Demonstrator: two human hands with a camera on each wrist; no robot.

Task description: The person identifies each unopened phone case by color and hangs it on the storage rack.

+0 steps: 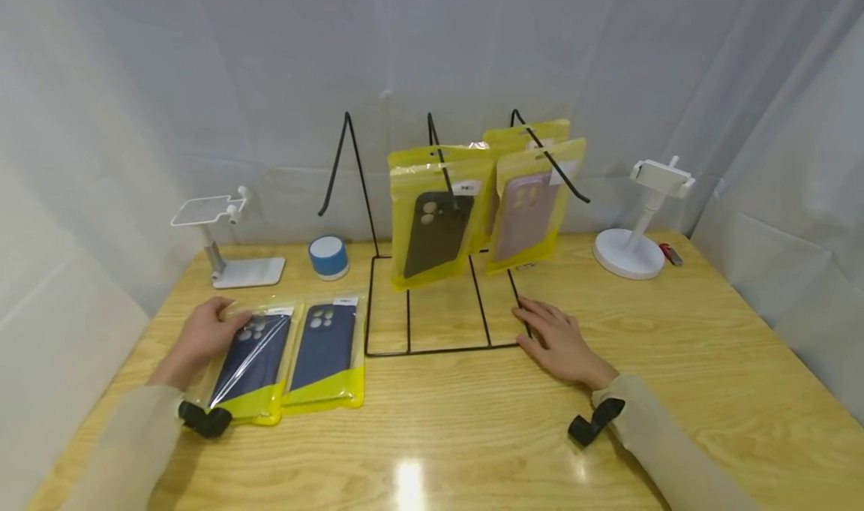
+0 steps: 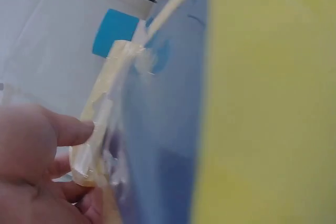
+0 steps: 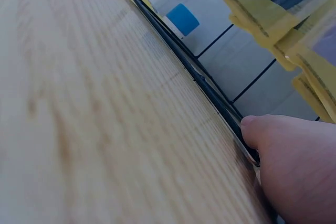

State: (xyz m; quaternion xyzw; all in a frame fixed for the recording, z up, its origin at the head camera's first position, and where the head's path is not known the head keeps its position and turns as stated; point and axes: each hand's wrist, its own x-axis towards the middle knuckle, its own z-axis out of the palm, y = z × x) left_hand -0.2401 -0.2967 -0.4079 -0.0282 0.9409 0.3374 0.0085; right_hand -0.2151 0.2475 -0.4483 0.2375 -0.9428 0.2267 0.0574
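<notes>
Yellow-and-clear packet [image 1: 251,361] pinched in the left hand [image 1: 205,336]
Fingers grip its top corner, just left of another packet [image 1: 326,350] on the surface [image 1: 445,436]; right hand [image 1: 556,344] has fingers loosely out, touching the wire rack [image 1: 439,351].

Packets [image 1: 325,350] and rack [image 1: 445,351] on table [image 1: 466,436]

At the right of the rack [image 1: 445,351], the rear packet [image 1: 501,139] is mostly hidden by the front packet [image 1: 523,211]; left of the rack, one label [image 1: 346,301] has too small print.
</notes>
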